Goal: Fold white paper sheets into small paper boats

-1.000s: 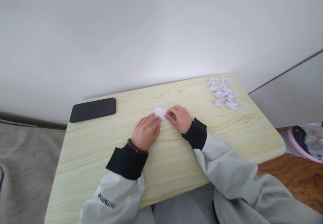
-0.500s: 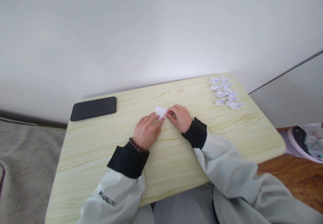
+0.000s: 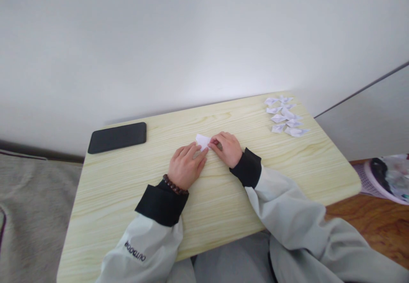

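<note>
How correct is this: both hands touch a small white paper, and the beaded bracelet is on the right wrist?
One detail is wrong: the head view shows the beaded bracelet at the wrist of the left hand, not the right hand. The rest holds: both hands touch the small white paper.

The left arm and right arm slant forward and inward. The left hand is palm down, fingers slightly spread, thumb extended toward the right hand, whose thumb and forefinger pinch together.
</note>
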The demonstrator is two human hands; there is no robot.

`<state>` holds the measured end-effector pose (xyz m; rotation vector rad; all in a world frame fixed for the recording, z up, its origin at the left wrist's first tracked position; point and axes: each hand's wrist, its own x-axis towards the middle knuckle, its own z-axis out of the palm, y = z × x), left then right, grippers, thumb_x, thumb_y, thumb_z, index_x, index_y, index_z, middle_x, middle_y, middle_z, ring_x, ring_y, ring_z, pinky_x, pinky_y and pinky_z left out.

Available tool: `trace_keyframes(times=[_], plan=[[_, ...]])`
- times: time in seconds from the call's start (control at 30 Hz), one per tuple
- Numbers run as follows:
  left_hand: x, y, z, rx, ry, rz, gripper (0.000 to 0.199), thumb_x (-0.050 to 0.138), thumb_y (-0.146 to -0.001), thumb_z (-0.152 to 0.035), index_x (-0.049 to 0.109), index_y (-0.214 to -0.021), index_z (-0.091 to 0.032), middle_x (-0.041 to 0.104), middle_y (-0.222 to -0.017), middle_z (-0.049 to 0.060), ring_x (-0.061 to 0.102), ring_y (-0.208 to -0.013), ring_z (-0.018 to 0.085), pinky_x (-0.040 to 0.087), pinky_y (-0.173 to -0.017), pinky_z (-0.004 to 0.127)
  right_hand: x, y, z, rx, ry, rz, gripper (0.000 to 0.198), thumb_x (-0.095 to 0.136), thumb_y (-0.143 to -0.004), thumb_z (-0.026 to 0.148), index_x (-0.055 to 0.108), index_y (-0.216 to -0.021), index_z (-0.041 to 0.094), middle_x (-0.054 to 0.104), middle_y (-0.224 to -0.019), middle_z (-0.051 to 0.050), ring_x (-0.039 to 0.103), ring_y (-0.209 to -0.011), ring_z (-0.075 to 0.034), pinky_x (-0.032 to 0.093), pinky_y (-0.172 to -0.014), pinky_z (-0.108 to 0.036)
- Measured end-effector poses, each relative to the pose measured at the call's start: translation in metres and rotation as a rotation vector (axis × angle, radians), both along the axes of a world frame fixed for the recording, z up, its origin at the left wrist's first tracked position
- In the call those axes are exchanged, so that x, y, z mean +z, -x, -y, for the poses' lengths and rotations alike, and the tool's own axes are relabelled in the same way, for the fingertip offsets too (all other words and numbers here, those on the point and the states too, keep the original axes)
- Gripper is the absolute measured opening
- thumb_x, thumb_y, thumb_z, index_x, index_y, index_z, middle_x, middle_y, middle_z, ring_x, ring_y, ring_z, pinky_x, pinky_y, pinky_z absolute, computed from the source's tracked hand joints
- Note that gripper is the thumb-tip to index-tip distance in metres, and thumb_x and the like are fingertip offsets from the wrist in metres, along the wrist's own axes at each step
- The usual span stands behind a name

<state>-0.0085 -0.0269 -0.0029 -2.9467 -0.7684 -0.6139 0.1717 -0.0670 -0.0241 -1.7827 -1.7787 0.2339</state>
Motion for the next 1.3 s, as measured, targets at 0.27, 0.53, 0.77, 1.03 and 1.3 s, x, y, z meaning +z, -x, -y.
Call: trace_keyframes(times=[0.27,0.53,0.77,1.03,1.3], plan=[[0.0,-0.002,0.004,0.007,-0.022,-0.002,0.023,0.05,-0.087,-0.028,0.066,-0.102,-0.022,0.066,-0.106,0.006,0.058,-0.107,0.024,0.047,-0.085,0.039,0.0,0.0,0.001,0.002,-0.002,-0.001,0.013,0.054,-0.086,0.031,0.059,-0.083,0.019,0.061,-0.083,-0.003,0.054,-0.081,-0.018,0.037,-0.076,-0.031],[-0.001,-0.002,0.004,0.005,-0.014,0.009,0.025,0.049,-0.088,-0.025,0.064,-0.107,-0.023,0.066,-0.107,0.006,0.057,-0.109,0.024,0.047,-0.086,0.039,-0.001,-0.004,0.002,0.069,-0.034,-0.069,0.019,0.059,-0.079,0.028,0.057,-0.096,0.019,0.06,-0.094,-0.005,0.054,-0.091,-0.02,0.04,-0.082,-0.033],[-0.003,0.0,0.004,0.003,0.013,0.028,0.023,0.049,-0.087,-0.025,0.066,-0.104,-0.022,0.066,-0.109,0.006,0.057,-0.109,0.024,0.048,-0.089,0.039,0.003,-0.015,-0.001,0.092,0.013,-0.291,0.036,0.048,-0.071,0.005,0.055,-0.104,0.018,0.054,-0.092,-0.004,0.049,-0.063,-0.012,0.045,-0.065,-0.027],[-0.006,0.006,0.007,-0.012,0.01,0.05,0.025,0.049,-0.088,-0.023,0.062,-0.109,-0.021,0.064,-0.115,0.006,0.056,-0.113,0.022,0.046,-0.095,0.039,0.0,-0.015,-0.002,0.033,-0.02,-0.336,0.034,0.05,-0.07,0.009,0.055,-0.103,0.016,0.052,-0.092,-0.005,0.045,-0.058,-0.01,0.045,-0.063,-0.028],[-0.007,0.005,0.007,-0.003,-0.018,0.049,0.025,0.05,-0.087,-0.023,0.063,-0.108,-0.021,0.065,-0.112,0.005,0.056,-0.112,0.023,0.047,-0.094,0.039,-0.001,-0.012,0.0,0.016,-0.099,-0.362,0.025,0.048,-0.074,0.012,0.056,-0.098,0.017,0.052,-0.089,-0.004,0.05,-0.063,-0.012,0.045,-0.059,-0.026]])
